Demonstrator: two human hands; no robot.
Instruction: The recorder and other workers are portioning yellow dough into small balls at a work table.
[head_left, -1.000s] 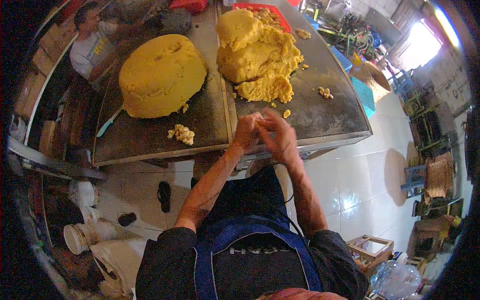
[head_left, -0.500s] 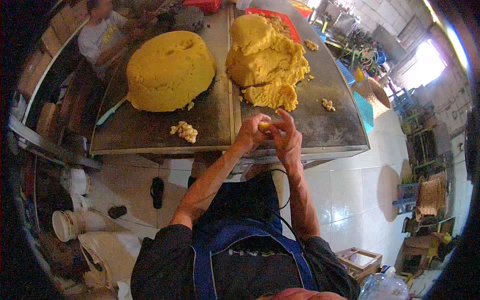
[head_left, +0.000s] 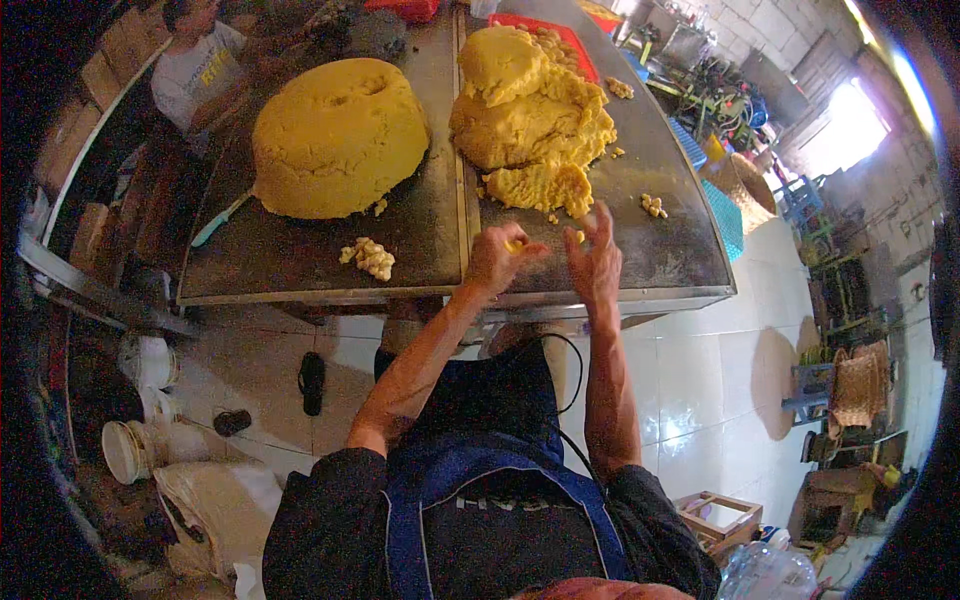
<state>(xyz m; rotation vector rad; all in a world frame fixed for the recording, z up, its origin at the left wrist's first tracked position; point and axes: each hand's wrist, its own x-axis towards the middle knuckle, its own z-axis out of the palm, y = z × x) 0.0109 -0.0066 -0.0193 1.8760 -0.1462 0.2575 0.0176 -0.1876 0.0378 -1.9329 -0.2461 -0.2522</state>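
Observation:
Over the front edge of the metal table, my left hand (head_left: 494,262) is closed around a small piece of yellow dough (head_left: 515,245), mostly hidden by the fingers. Just to its right, apart from it, my right hand (head_left: 597,266) has a tiny dough bit (head_left: 580,237) at the thumb and fingertips. Beyond both hands lies a torn, lumpy mound of yellow dough (head_left: 540,125). A larger, smoother dough mound (head_left: 340,140) rests on the table's left half. Small pale nut-like pieces lie in a pile (head_left: 368,257) near the front left and a smaller cluster (head_left: 653,206) at the right.
A red tray (head_left: 585,65) holding several small rounded pieces stands behind the torn mound. A turquoise-handled tool (head_left: 220,220) is tucked against the big mound. At the far left, another person (head_left: 200,75) stands by the table. Woven baskets (head_left: 750,190) are at the right.
My hands were together around a small dough ball. They have parted, the right one moving rightward with a tiny bit at its fingertips, the left keeping a piece.

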